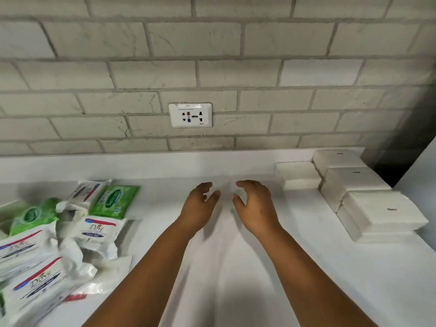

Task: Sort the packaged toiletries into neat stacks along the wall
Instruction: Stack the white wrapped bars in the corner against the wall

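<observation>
Hovering loosely curled and empty over the counter [224, 267], your left hand [197, 208] and right hand [256, 206] should next square one Dove pack [96, 232] flush against the wall [212, 55] beside the white packs [296, 174].

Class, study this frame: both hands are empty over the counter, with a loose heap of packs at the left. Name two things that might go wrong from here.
1. The heap of Dove packs overlaps loosely; pulling one out may drag others toward the counter's near edge.
2. The white stacks at the right are stepped and uneven, so a knock from the right hand might shift them.
</observation>
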Motion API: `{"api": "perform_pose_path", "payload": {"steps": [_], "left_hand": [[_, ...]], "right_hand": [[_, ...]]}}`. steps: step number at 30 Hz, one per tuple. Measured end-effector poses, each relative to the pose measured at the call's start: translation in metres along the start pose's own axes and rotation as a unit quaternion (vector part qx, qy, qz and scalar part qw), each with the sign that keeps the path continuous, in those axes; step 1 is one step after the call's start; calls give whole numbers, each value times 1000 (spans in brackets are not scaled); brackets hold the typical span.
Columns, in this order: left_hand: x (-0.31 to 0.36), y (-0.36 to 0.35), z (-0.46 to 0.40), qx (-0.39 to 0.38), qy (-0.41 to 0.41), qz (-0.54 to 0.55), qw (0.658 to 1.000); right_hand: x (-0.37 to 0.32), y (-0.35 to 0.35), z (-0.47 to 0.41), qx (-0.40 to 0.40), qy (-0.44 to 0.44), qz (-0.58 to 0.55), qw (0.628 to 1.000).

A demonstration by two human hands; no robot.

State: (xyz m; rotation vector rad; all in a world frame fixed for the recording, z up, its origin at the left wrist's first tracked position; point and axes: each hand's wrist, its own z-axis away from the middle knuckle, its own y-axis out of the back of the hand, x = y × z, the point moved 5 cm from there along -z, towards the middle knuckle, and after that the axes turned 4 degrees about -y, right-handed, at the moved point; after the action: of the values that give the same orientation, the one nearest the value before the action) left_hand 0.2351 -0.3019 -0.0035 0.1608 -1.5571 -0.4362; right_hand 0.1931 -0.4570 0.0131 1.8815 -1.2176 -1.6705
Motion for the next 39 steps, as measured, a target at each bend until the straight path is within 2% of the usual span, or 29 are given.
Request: {"api": "perform_pose_path", "payload": {"steps": [8, 16, 21, 24, 27, 31, 36, 39], "left_hand": [[-32, 162, 51, 127, -28, -17, 991], [-89, 329, 81, 203, -21, -29, 979], [-134, 420, 105, 255, -24, -168, 952], [-167, 464, 122, 268, 1, -241, 933], [-196, 495, 130, 268, 37, -286, 919], [-224, 509, 134, 242, 65, -282, 926], [-249, 517, 138, 239, 125, -190, 944], [-260, 520, 139, 227, 122, -140, 956]], "right_hand": [[-145, -75, 49, -60, 77, -33, 995], [-273, -165, 83, -108, 112, -39, 987], [-334, -221, 99, -167, 123, -77, 975], [-366, -255, 102, -206, 124, -77, 967], [-392, -289, 100, -238, 113, -68, 962], [-417, -330, 96, -265, 88, -45, 959], [-429, -365, 93, -278, 70, 27, 958], [-428, -376, 93, -271, 66, 36, 960]]}}
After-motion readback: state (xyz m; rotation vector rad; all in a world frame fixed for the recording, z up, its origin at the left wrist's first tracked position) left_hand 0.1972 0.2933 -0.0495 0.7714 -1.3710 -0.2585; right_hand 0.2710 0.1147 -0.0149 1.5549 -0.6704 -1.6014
